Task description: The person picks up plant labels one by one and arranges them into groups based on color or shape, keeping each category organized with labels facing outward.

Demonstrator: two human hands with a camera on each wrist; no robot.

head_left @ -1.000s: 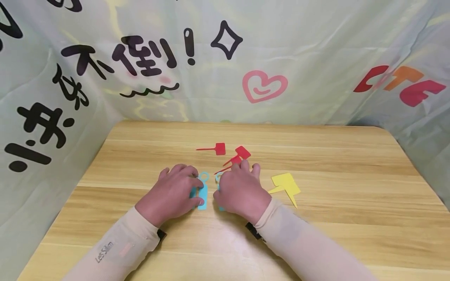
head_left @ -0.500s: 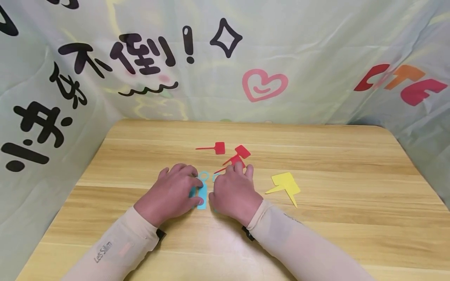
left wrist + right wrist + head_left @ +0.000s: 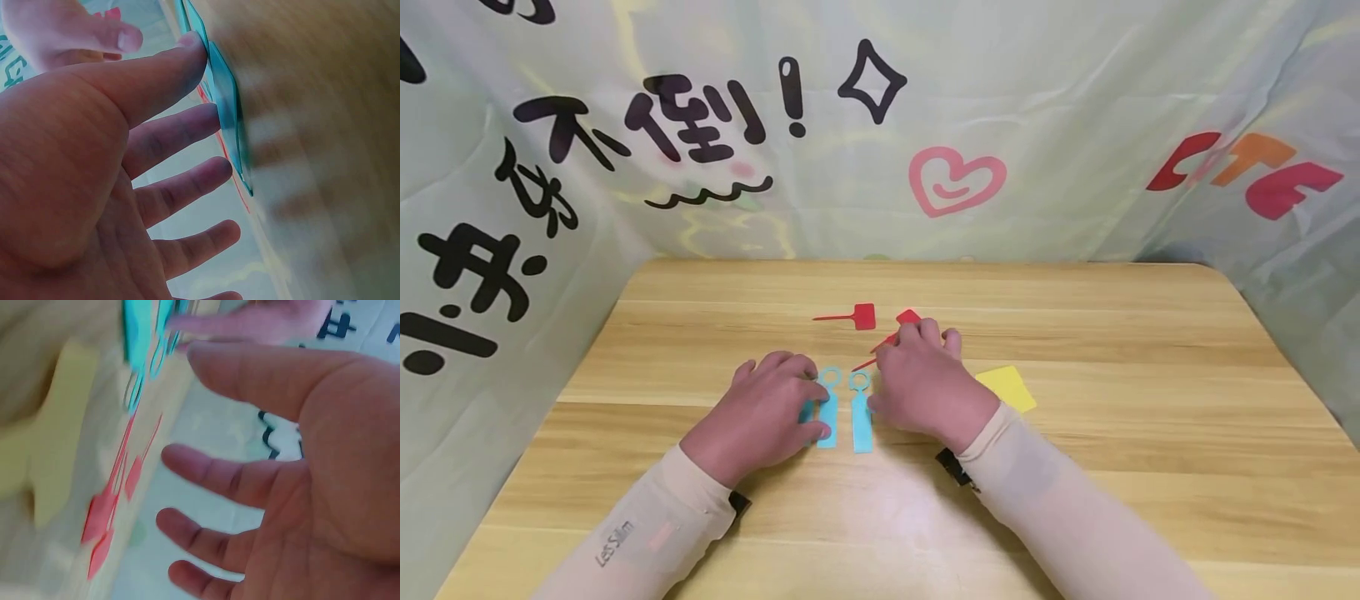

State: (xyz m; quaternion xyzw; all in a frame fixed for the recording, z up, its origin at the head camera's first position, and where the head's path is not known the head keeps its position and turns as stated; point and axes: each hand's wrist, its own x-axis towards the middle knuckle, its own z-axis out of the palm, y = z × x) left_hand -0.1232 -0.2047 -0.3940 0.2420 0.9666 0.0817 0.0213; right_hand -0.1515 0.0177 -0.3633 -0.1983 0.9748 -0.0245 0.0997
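Several light-blue ring-topped tags lie near the middle of the table. My left hand (image 3: 758,417) rests over the left ones; its thumb and fingers touch a blue tag (image 3: 827,421), and another blue tag (image 3: 806,412) is partly hidden under the fingers. In the left wrist view the thumb (image 3: 181,59) presses a tag's edge, the other fingers nearly straight. A separate blue tag (image 3: 862,425) lies just right of these. Beside it my right hand (image 3: 931,383) hovers with fingers spread, holding nothing. The right wrist view shows its fingers (image 3: 206,475) apart from the tags.
Beyond the hands lie red T-shaped plant labels, one apart (image 3: 865,317) and others (image 3: 907,317) partly behind the right hand. A yellow label (image 3: 1009,388) lies to the right, partly covered by the right wrist. The wooden table (image 3: 1150,375) ends at a printed cloth backdrop (image 3: 1045,100).
My right hand first shifted left over the right blue tag, then lifted away to the right, uncovering that tag. The left hand has stayed nearly in place.
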